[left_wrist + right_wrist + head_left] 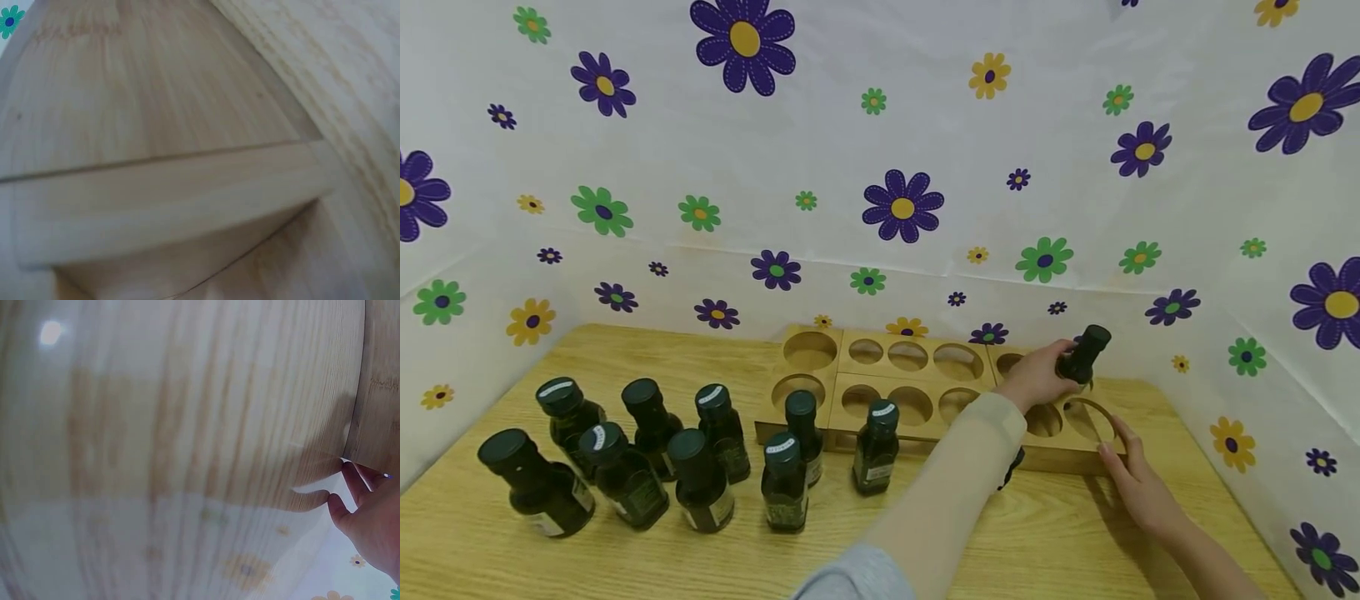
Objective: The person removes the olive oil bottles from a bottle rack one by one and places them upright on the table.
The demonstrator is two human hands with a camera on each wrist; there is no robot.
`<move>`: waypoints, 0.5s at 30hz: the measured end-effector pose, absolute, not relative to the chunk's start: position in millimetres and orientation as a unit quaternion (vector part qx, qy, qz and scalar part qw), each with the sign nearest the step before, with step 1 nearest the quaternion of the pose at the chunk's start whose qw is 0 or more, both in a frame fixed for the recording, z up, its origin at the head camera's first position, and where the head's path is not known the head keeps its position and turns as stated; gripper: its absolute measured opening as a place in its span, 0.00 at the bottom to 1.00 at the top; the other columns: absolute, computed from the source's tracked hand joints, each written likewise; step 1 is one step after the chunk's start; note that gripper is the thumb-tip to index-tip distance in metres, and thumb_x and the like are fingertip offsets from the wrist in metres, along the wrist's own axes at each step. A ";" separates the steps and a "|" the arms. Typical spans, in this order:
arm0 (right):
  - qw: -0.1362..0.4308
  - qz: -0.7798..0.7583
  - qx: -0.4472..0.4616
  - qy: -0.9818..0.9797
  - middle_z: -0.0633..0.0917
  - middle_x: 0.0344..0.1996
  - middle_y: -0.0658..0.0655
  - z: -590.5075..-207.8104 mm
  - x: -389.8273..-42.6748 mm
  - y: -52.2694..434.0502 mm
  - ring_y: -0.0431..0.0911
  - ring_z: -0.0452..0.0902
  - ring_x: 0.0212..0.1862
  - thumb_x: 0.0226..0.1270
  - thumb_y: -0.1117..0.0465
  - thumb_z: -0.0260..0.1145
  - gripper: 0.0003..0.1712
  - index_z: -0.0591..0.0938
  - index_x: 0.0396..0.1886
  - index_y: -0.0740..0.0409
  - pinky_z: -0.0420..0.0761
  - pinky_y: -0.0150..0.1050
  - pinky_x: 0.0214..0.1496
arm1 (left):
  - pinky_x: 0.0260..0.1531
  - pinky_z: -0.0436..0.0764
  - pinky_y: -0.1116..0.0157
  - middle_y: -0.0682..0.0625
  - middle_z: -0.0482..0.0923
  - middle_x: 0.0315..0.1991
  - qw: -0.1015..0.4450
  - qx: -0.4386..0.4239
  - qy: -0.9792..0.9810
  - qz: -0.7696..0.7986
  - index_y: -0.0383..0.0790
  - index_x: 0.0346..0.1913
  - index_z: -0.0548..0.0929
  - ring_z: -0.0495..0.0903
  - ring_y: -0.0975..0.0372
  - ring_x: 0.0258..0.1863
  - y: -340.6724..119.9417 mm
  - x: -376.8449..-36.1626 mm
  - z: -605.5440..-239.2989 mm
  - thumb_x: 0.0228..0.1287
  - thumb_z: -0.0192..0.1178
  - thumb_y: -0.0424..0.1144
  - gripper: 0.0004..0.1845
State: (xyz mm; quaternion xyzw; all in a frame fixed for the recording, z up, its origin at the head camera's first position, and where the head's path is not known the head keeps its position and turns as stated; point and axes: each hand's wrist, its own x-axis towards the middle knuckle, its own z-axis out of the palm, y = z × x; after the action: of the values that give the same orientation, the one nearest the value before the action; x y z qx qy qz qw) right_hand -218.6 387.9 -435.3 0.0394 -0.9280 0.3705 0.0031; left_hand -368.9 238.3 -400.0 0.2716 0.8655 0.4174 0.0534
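Head view: left hand (1036, 377) curls fingers round dark bottle (1084, 355), held tilted above far right holes of wooden rack (880, 379). Right hand (1138, 483) rests straight fingertips on rack's front right corner. Nine more bottles (700, 481) stand on table (1037, 542), left of rack.

Left wrist view: blurred wood only; fingers unseen.

Right wrist view: fingers (351, 481) straight, probably touching rack edge.

Bottles (700, 467) stand left of and before the rack (925, 383).
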 end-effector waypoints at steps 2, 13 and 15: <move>-0.001 0.373 0.039 -0.927 0.46 0.67 0.85 -434.3 -219.5 387.6 0.81 0.53 0.62 0.83 0.53 0.37 0.36 0.34 0.75 0.68 0.58 0.74 0.56 | 0.57 0.71 0.68 0.58 0.75 0.61 0.046 0.268 0.873 0.405 0.56 0.69 0.69 0.74 0.67 0.58 238.9 -368.2 -400.2 0.62 0.68 0.44 0.33; -0.009 0.369 0.034 -0.929 0.43 0.68 0.84 -431.2 -219.4 384.8 0.81 0.53 0.62 0.83 0.52 0.36 0.36 0.34 0.75 0.68 0.57 0.75 0.56 | 0.55 0.72 0.68 0.57 0.74 0.62 0.029 0.267 0.889 0.370 0.56 0.70 0.64 0.75 0.67 0.56 238.9 -365.3 -402.0 0.65 0.65 0.47 0.33; -0.013 0.372 0.030 -0.928 0.42 0.68 0.84 -431.4 -218.7 386.5 0.82 0.50 0.62 0.83 0.52 0.37 0.37 0.33 0.75 0.67 0.56 0.75 0.56 | 0.55 0.72 0.69 0.57 0.74 0.62 0.026 0.272 0.887 0.371 0.55 0.70 0.64 0.75 0.67 0.56 240.5 -365.4 -403.6 0.65 0.64 0.47 0.32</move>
State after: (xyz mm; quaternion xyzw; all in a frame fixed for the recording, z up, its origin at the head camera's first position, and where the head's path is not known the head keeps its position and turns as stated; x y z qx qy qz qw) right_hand -218.7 386.5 -431.4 0.0296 -0.9275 0.3723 -0.0130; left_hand -365.4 240.5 -403.6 0.2719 0.8874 0.3714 0.0260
